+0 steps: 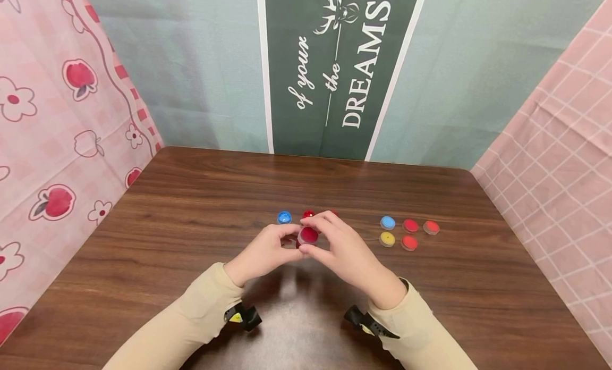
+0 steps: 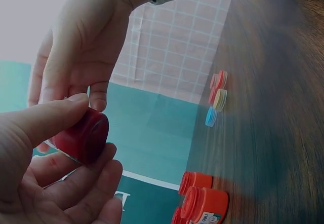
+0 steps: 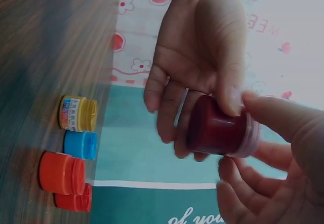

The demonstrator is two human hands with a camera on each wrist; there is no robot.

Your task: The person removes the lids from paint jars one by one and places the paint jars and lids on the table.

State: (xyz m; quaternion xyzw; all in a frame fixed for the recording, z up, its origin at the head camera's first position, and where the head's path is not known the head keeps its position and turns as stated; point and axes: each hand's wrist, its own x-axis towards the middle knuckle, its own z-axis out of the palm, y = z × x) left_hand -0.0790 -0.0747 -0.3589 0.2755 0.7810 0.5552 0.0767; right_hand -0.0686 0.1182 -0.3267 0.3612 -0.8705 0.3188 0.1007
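Note:
Both hands meet over the middle of the table around a small dark red paint jar (image 3: 215, 127), which is raised above the tabletop. My left hand (image 1: 268, 250) grips the jar's body, its thumb on one side and fingers under the other. At the other end, my right hand (image 1: 351, 253) pinches the clear-rimmed lid (image 3: 251, 137) between thumb and fingers. The right wrist view has the jar lying sideways with its lid toward the right hand. In the left wrist view the lid is mostly hidden behind the left thumb and the jar.
Behind the hands stand small uncapped paint jars: blue (image 1: 284, 217), red (image 1: 308, 214), and yellow (image 3: 77, 113), partly hidden by the hands in the head view. To the right lie several loose lids, among them a blue lid (image 1: 388, 223) and a yellow lid (image 1: 387, 238).

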